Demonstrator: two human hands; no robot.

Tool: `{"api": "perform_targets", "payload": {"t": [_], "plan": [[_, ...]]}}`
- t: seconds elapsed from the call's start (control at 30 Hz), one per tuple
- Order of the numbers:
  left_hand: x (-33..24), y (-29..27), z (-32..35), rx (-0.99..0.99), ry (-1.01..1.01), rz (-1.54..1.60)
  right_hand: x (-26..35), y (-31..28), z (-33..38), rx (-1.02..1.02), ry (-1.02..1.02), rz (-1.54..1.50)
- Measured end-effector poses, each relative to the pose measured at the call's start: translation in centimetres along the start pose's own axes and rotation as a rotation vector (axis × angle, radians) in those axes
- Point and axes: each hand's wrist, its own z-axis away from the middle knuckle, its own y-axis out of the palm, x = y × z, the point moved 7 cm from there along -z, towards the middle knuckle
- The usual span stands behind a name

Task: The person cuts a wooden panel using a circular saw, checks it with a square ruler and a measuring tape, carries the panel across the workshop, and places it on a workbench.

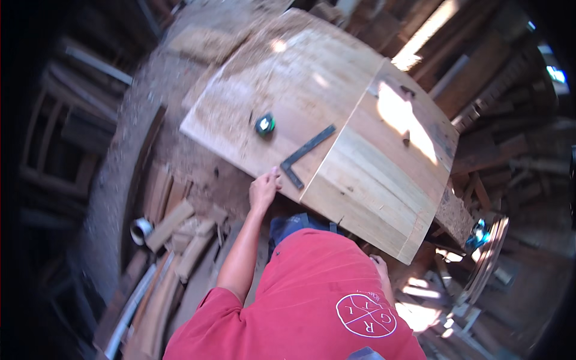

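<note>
My left hand [264,191] is at the near edge of a wide wooden panel [354,162], its fingers curled in. Whatever it may hold is too small or blurred to make out. Just beyond its fingertips a dark L-shaped carpenter's square [307,147] lies flat on the wood, close to a straight seam between two boards. A black and green tape measure [264,124] rests farther left on the panel. Only part of my right hand [378,263] shows, low beside my red shirt, with its fingers mostly hidden.
Sawdust covers the panel's far left part. On its right section lie a small dark tool [407,91] and a short brown piece [406,138]. Scrap wood [180,234] and a white pipe [141,230] are heaped at the left. A blue power tool [478,234] stands at the right.
</note>
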Motion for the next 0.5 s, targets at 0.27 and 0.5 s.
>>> {"api": "perform_targets", "payload": {"t": [0.27,0.5], "plan": [[-14.4,-3.6,-9.9,-0.4,0.648,-0.865,-7.1,6.5,2.4,-0.237,0.117,-0.527],[-15.8,-2.8,-14.1,-0.12,0.65,-0.654,-3.0,6.1,6.6,-0.577,-0.083,-0.7]]}}
